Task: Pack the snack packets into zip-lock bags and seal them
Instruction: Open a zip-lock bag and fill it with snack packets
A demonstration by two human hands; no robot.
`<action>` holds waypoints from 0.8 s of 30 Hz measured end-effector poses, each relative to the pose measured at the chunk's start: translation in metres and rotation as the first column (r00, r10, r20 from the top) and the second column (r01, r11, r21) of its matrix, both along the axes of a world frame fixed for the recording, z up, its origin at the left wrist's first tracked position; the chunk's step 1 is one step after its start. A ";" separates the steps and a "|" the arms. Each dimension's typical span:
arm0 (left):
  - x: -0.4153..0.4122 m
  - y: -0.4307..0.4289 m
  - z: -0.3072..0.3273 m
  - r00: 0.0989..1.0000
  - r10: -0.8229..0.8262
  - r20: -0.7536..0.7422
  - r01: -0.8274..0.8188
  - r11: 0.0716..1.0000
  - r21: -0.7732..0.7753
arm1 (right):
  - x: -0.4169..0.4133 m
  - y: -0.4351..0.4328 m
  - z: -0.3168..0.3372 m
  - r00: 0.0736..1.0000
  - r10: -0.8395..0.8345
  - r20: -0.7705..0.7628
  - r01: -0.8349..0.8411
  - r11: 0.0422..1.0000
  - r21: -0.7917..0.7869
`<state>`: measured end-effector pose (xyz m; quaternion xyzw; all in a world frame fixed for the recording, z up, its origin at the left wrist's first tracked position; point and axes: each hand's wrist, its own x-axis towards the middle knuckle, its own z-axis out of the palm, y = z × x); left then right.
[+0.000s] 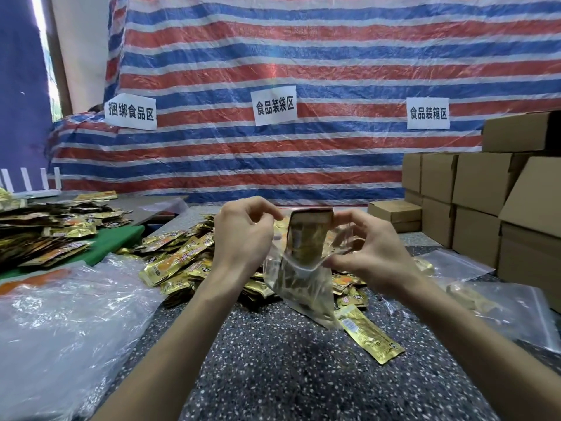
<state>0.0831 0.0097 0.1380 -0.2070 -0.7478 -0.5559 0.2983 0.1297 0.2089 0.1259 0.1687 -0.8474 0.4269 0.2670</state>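
I hold a clear zip-lock bag [299,287] up over the speckled table [273,375]. A bundle of gold snack packets [308,235] stands upright in it, its top sticking out of the bag's mouth. My left hand [243,235] pinches the bag's left upper edge beside the bundle. My right hand [368,247] pinches the mouth's right edge, fingers curled over the opening. A heap of loose gold packets [179,259] lies behind the bag, and one single packet [368,337] lies flat near the bag's bottom.
Crumpled clear plastic sheeting [69,323] covers the left front. More gold packets [51,229] are piled on a green mat at far left. Empty zip-lock bags [498,302] lie at right. Stacked cardboard boxes [485,196] fill the right side. A striped tarp hangs behind.
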 end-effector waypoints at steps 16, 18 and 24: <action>-0.010 -0.001 -0.008 0.996 -0.014 0.092 0.031 0.982 -0.187 | -0.003 0.002 -0.023 0.993 -0.016 0.120 -0.014 0.969 0.246; -0.015 -0.006 -0.010 0.997 -0.004 0.072 0.016 0.986 -0.165 | -0.003 0.009 -0.015 0.996 -0.078 0.031 0.070 0.977 0.199; -0.024 -0.027 -0.020 0.973 -0.191 0.126 0.221 0.927 -0.304 | -0.003 0.028 -0.007 0.983 0.010 0.182 0.016 0.990 -0.141</action>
